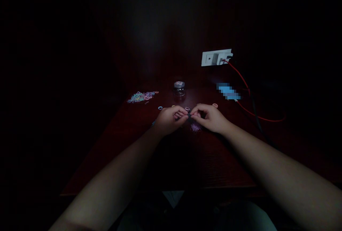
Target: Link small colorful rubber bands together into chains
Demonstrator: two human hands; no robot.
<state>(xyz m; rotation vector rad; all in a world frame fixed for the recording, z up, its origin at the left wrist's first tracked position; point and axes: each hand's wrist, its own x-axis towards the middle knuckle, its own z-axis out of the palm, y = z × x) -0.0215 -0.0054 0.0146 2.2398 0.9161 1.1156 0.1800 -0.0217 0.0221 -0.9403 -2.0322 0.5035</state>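
Note:
My left hand [172, 119] and my right hand [210, 117] meet over the middle of the dark red table, each closed in a pinch. Between their fingertips is a small dark hair tie [189, 115], mostly hidden by the fingers. Just below it lies a small heap of purple hair ties [196, 127]. A pinkish hair tie [187, 109] rests behind the fingertips, and an orange one [215, 105] is behind my right hand. To the left of my left hand lies a blue hair tie [160, 108]; some teal ones [153, 122] are partly covered by that hand.
A mixed pile of coloured hair ties [141, 96] lies at the back left. Behind my hands stands a clear lidded jar [179, 89]. On the right, a blurred-out phone [228, 91] is joined by a red cable [251, 110] to a wall socket [210, 58]. The room is very dark.

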